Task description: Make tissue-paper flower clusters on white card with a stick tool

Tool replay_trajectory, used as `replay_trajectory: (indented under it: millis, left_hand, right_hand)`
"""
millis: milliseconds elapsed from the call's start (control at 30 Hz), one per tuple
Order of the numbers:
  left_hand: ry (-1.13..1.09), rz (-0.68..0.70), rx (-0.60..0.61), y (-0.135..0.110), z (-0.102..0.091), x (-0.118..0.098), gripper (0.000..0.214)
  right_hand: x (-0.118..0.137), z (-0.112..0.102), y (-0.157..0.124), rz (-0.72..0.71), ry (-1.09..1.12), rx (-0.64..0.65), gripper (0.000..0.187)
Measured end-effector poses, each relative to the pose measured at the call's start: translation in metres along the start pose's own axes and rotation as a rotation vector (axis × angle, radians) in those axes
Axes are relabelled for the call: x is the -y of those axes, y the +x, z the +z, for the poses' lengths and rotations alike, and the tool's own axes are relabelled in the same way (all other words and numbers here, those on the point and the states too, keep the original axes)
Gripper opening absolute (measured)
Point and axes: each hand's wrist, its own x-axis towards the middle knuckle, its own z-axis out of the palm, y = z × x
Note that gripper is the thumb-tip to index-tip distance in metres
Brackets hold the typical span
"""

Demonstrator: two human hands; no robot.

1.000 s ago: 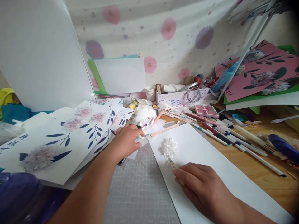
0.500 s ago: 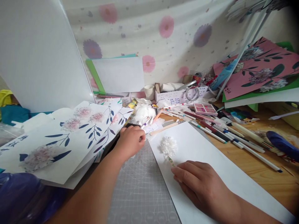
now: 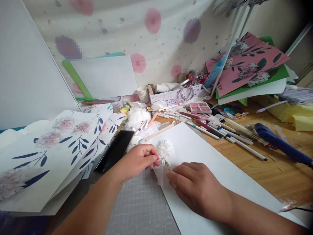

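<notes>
A fluffy white flower [image 3: 165,150] made of thin petals lies on the white sheet of paper [image 3: 195,169]. My right hand [image 3: 199,189] rests on the sheet below it, fingers closed on floral-patterned tweezers [image 3: 167,165]. Only their pointed end shows, and it reaches the flower's lower edge. My left hand [image 3: 144,158] is at the flower's left side with thumb and fingers pinched together. A tiny white bit shows at those fingertips; whether it is a loose piece or part of the flower I cannot tell.
Under the sheet lies a grey cutting mat [image 3: 137,202]. A black phone [image 3: 114,151] is left of it, beside finished flower pictures [image 3: 73,140]. Behind are white fluff [image 3: 138,118], a wooden stick [image 3: 158,132] and paper cups [image 3: 142,94]. Markers [image 3: 242,149] and a blue-handled tool [image 3: 281,143] lie right.
My left hand has moved right, from beside the phone to the flower's edge, uncovering the phone. My right hand keeps the tweezers at the flower. The view has turned to the right.
</notes>
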Motion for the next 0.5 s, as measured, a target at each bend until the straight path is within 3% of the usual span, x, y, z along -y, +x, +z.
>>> replay_trajectory:
  millis: [233,333,500]
  left_hand:
    - [0.368,0.108,0.134,-0.008,-0.001,-0.007,0.019]
    - [0.522,0.183,0.089,-0.008,0.004,-0.011,0.018]
    - [0.625,0.171,0.013,-0.005,0.014,-0.003,0.013]
  right_hand:
    - [-0.002,0.000,-0.002,-0.012,0.016,0.018,0.014]
    - [-0.002,0.000,-0.003,-0.022,0.024,0.024,0.014]
    - [-0.002,0.001,-0.002,-0.013,0.033,0.033,0.017]
